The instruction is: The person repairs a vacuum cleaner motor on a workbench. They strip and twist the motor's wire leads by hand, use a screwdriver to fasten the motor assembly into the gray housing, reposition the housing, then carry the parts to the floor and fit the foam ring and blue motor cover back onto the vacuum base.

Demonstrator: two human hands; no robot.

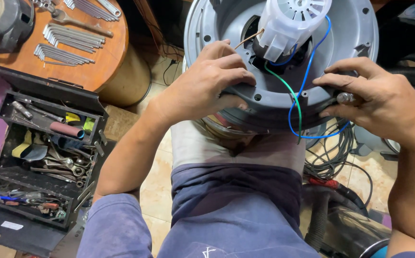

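A round grey plastic housing [360,33] rests on my lap, with a white motor part [291,21] standing in its middle. My left hand [202,83] grips the housing's near rim on the left side. On the right rim, my right hand [379,98] pinches a small metal knob [345,98]. A blue wire [308,71] and a green wire [286,88] run from the motor over the rim and hang down between my hands. A thin copper wire [248,39] sticks out by my left fingers.
An open black toolbox [50,148] full of wrenches and tools stands on the floor at left. Behind it is a round wooden table [107,52] with rows of hex keys and spanners. Coiled black cables [334,153] and a hose [319,220] lie at right.
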